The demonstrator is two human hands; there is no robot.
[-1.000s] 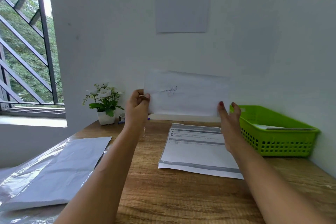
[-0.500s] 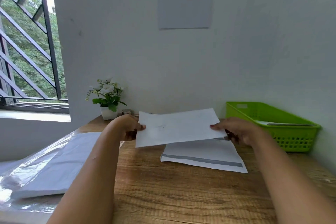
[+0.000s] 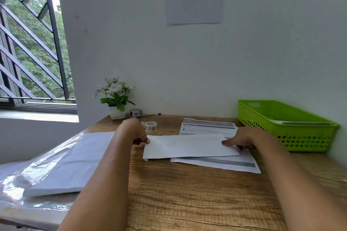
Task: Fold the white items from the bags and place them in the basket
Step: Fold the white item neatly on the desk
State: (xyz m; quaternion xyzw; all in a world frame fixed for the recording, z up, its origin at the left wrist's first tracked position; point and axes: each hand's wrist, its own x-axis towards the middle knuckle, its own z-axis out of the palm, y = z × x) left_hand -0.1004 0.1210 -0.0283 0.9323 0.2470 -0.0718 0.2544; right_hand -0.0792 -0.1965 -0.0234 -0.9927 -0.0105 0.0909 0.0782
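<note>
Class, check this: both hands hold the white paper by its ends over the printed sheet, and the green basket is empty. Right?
No: the head view shows a flat sheet lying in the green basket. The left hand and right hand do hold the white paper by its ends over the printed sheet.

Arms outstretched, left hand (image 3: 135, 133), right hand (image 3: 242, 138) in pinch grips on sheet (image 3: 189, 146)
</note>
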